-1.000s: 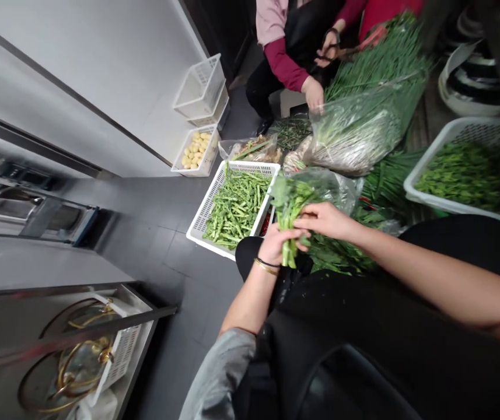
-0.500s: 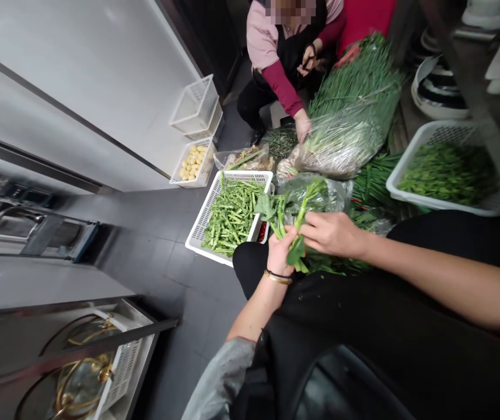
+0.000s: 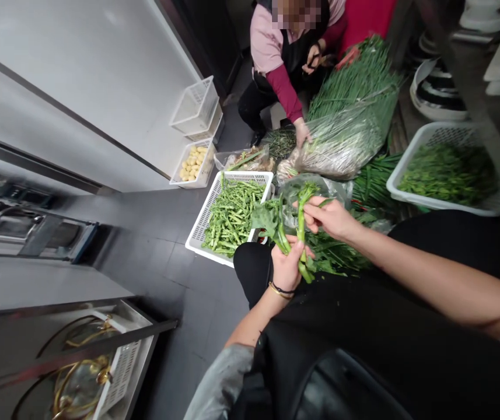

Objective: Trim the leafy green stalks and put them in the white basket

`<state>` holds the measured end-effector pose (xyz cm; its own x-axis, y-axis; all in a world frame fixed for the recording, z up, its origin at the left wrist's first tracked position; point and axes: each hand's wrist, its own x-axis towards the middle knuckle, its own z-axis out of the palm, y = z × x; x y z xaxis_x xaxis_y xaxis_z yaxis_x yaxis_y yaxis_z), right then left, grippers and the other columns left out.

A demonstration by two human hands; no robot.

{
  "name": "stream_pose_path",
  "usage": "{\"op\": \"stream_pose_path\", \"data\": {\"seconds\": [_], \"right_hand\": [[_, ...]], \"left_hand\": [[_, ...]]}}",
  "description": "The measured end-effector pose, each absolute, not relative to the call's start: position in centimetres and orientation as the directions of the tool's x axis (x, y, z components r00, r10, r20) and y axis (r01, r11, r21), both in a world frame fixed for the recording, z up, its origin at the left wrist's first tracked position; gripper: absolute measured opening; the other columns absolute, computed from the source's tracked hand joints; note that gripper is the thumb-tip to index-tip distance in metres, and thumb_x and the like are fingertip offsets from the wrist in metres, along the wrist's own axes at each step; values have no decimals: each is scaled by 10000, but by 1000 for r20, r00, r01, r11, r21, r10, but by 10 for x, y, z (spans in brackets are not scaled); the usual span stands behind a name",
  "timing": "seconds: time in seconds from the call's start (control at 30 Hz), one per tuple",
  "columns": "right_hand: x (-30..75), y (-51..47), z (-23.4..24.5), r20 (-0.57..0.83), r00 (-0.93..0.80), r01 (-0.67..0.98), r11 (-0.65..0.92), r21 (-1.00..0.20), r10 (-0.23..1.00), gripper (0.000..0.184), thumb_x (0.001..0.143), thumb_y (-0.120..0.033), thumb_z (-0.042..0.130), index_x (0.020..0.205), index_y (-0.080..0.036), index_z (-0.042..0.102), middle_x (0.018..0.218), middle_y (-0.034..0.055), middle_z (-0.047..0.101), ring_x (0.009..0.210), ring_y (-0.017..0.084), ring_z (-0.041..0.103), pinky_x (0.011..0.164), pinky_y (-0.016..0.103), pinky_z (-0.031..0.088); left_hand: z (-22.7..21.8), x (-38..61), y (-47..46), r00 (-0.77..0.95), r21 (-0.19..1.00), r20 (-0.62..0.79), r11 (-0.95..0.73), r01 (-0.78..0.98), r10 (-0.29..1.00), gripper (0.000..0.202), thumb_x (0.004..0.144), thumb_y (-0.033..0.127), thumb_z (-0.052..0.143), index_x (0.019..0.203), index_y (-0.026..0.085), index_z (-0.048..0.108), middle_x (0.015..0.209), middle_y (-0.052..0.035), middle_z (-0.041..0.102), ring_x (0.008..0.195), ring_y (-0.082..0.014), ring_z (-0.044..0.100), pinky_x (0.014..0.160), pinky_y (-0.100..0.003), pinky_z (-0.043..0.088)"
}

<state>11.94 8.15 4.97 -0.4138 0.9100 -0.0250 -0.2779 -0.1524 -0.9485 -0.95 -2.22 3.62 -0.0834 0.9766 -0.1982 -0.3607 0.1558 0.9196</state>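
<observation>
My left hand [image 3: 287,265] is closed around several leafy green vegetable stalks [image 3: 301,228], which stand up out of my fist with their cut ends below it. Beside the top of one stalk, my right hand [image 3: 332,219] is pinched on a narrow green leaf [image 3: 326,202]. Broad leaves hang off the left side of the bunch. Behind my hands lies a clear plastic bag [image 3: 335,188], and below them a heap of loose greens [image 3: 335,251]. A white basket [image 3: 197,232] of cut green stems [image 3: 232,216] stands to the left of my knee.
Across from me a person [image 3: 271,44] reaches toward bagged long green onions [image 3: 341,140]. A small basket of peeled potatoes [image 3: 192,163] stands by the wall near stacked white baskets [image 3: 195,105]. At right is a white basket [image 3: 392,184] of leafy greens. A metal rack [image 3: 144,332] stands lower left.
My right hand has moved up and slightly right from the stalk's middle, now with a leaf in its fingers. The leaf low on the stalk no longer shows. My left hand has shifted slightly right.
</observation>
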Motion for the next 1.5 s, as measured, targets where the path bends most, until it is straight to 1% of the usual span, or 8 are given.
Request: {"op": "stream_pose_path", "data": {"seconds": [0.23,0.43,0.53,0.67,0.9,1.07,1.3,1.5], "right_hand": [[147,85,47,-34,-681,-290,-311,-905,732,519,749,-472,636,1130,-128,556,475,-64,497,344,88,423,385,232,334],[147,90,62,7,-574,139,106,-985,819,337,780,-489,543,725,-162,602,589,30,601,503,144,546,517,277,400],[143,82,57,233,-437,571,468,-674,869,235,809,-330,468,674,-173,580,641,55,633,563,155,544,506,261,314],[149,61,39,354,-455,674,575,-464,818,205,806,-262,423,708,-172,580,708,87,656,622,179,572,515,273,294],[143,22,53,-230,-552,307,-62,-950,802,497,884,-556,306,660,-180,541,424,-18,484,359,117,457,446,249,369],[169,50,59,-272,-816,475,325,-818,510,477,595,-522,702,909,-164,665,763,59,684,644,192,627,565,279,440],[160,86,66,126,-344,456,283,-844,930,395,856,-503,447,640,-191,555,537,4,570,506,124,493,539,260,381],[145,53,66,529,-640,442,830,-340,557,391,890,-385,438,556,-198,518,551,16,497,542,122,445,594,292,330]], "left_hand": [[41,-17,-18,303,564,-380,478,-673,874,233,798,364,591,834,142,529,478,62,420,312,-30,249,281,-160,163],[41,-12,-14,247,656,-351,425,-623,903,312,738,383,668,925,165,546,558,22,552,336,-48,363,314,-170,279],[44,-11,-9,173,745,-356,390,-541,918,359,718,391,693,927,121,580,593,0,564,386,-67,438,347,-194,342],[48,-10,-10,98,747,-386,373,-551,917,317,726,369,677,913,140,563,519,44,487,360,-49,372,336,-173,292],[43,5,-17,-161,918,-131,58,-392,978,332,716,370,714,916,165,544,578,42,547,433,-58,479,432,-184,374],[44,-3,-21,-98,960,-91,61,-274,991,342,771,434,653,959,179,522,573,47,558,381,-59,455,423,-200,390],[40,-1,-28,-80,959,-113,88,-271,990,350,772,439,653,956,179,509,572,40,566,374,-60,451,401,-198,389],[49,-5,-21,-11,800,-313,258,-542,950,333,744,406,672,910,188,483,521,65,495,333,-37,349,340,-171,296]]}}
